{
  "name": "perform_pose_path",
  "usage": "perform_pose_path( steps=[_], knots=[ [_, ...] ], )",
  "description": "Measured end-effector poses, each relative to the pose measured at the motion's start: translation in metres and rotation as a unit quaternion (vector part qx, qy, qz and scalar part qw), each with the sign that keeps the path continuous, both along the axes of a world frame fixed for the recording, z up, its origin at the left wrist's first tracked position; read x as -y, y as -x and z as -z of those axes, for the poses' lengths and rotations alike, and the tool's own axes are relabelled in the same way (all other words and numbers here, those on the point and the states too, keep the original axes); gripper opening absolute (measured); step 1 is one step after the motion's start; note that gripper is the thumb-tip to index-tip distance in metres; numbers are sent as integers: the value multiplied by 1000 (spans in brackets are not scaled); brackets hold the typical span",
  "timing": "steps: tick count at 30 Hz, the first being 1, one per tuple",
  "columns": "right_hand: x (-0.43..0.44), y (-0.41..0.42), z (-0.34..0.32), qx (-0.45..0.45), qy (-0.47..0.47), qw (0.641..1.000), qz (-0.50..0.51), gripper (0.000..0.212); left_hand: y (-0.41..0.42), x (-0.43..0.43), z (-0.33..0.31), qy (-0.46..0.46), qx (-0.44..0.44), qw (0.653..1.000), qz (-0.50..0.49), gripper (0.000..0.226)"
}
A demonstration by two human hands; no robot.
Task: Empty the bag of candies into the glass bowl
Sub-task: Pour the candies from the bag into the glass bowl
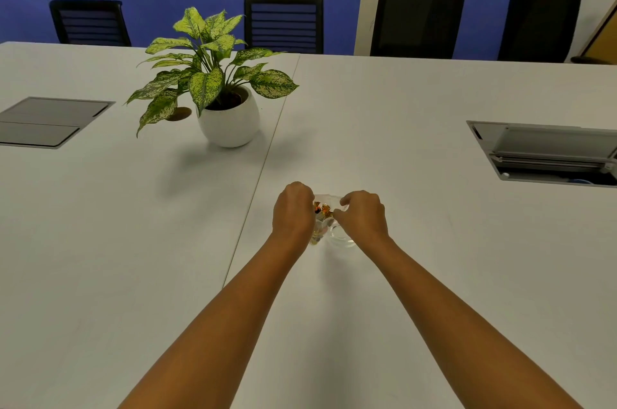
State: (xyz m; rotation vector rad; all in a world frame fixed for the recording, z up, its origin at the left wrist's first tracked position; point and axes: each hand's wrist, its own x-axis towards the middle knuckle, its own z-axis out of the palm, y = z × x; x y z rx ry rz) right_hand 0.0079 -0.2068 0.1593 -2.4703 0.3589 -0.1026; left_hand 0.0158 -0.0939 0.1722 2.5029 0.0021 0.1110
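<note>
Both hands, the left hand (293, 210) and right hand (362, 213), are pinching their fingers on the bag of candies (322, 212), seemingly opening it just above the glass bowl (341, 236) on the tabletop (417, 148), with tipping likely next.

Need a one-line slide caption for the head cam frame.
Both hands, left hand and right hand, grip a clear bag of candies above a glass bowl on a white table.

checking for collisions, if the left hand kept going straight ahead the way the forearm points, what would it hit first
The left hand already grips the bag of candies. Beyond it the line runs up and slightly right over bare table, well right of the potted plant. The way looks free, though depth is hard to judge.
</note>
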Motion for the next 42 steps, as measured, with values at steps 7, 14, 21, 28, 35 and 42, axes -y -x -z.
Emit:
perform_pose_path(
  steps=[7, 14, 21, 28, 35, 42],
  knots=[
    [8, -1, 7, 17, -202, 979, 32, 21, -3, 1, -4, -16, 32, 999, 12, 25],
    [25, -1, 24, 64, -426, 899, 81, 16, -8, -2, -23, 18, 83, 996, 18, 24],
    [23, -7, 45, -63, -686, 721, 71, 42, -4, -3, -41, 117, 116, 985, 42, 20],
    [23, -12, 48, -64, -716, 688, 95, 23, -4, -12, -38, 175, 83, 980, 48, 18],
    [41, -17, 44, -56, -697, 708, 96, 14, -6, -11, -24, 191, 46, 980, 36, 19],
    [52, -19, 42, -46, -658, 748, 82, 25, -15, 2, -13, 228, 7, 973, 28, 44]
  ],
)
